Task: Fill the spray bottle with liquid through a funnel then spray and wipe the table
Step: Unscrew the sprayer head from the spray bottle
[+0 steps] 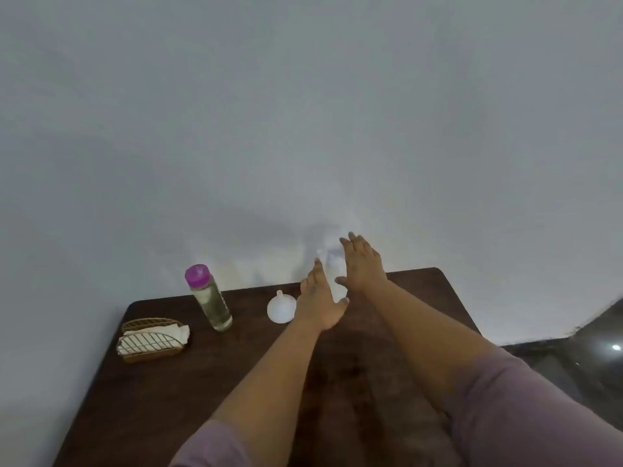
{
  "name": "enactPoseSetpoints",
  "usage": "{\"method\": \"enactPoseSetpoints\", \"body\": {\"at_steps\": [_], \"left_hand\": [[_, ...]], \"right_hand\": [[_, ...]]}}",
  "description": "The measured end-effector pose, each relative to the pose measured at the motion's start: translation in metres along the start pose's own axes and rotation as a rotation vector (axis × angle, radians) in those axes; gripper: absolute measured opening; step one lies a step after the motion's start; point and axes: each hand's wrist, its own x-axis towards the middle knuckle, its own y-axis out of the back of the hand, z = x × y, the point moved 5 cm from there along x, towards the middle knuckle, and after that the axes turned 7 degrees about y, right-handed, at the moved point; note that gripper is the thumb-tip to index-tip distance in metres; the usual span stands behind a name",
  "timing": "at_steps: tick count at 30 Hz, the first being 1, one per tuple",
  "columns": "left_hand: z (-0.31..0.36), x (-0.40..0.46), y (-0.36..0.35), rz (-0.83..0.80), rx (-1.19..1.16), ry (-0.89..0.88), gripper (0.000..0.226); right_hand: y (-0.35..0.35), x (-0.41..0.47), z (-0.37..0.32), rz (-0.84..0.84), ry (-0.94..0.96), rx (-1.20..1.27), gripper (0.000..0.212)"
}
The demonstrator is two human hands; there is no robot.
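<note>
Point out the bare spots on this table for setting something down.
Bare wood: the right side of the table beyond the right hand, and the near-left stretch below the napkin holder. Crowded: the back edge, with bottle, funnel, left hand.

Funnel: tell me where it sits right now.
In the head view the white funnel rests on the dark wooden table near its far edge, between the purple-capped bottle on its left and the person's left hand on its right.
</note>
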Motion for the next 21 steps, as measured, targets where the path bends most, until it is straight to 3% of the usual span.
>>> {"method": "enactPoseSetpoints", "body": {"at_steps": [3, 8, 16, 21], "left_hand": [[-0.01, 0.01, -0.006, -0.003, -0.048, 0.067, 0.103], [-0.033, 0.016, -0.006, 0.016, -0.087, 0.129, 0.104], [-0.046, -0.024, -0.013, 0.041, -0.156, -0.005, 0.108], [-0.098, -0.083, -0.036, -0.001, -0.36, -0.058, 0.079]], "right_hand": [[-0.007, 0.022, 0.0, -0.018, 0.06, -0.067, 0.073], [-0.007, 0.029, 0.0, 0.097, 0.061, -0.099, 0.025], [0.034, -0.074, -0.045, 0.152, -0.022, -0.022, 0.019], [0.026, -0.154, -0.094, 0.009, 0.01, 0.139, 0.013]]}}
